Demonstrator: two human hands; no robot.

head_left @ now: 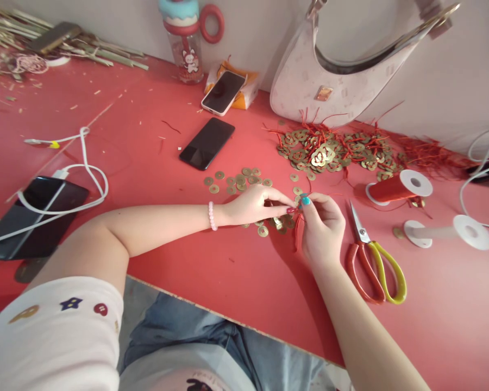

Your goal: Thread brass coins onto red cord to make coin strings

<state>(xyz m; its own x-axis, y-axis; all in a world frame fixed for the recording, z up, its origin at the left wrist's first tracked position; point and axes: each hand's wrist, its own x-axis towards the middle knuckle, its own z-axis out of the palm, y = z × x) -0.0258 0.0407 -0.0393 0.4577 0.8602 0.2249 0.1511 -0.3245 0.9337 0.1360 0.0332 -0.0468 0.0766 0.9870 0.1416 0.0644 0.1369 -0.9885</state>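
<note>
Some thin, limp red cord (296, 233) is just left of the scissors (363, 237), pinched from both sides. Left hand (248, 206): thumb and index narrowed onto it, beaded pink bracelet (212, 216) at the wrist. Right hand (325, 231), nearer the scissors: thumb and fingertips closed on the same cord, teal thumbnail showing; a tail of it dangles between the hands. Scissors: steel blades slightly parted, one red and one yellow-green loop handle, both smooth.

Left of scissors, around and beyond the left hand: loose coins (241, 179), flat brass-toned discs, dull metal, holed centres. Beyond scissors: heap of corded coins (330, 153), shiny in spots, frayed red ends sticking out. Just beyond and right of scissors: red spool (393, 187), cord wound round, white flanges. Right of scissors: dumbbell-shaped white spool (422, 232). All on a smooth, matte red bench (220, 282).
</note>
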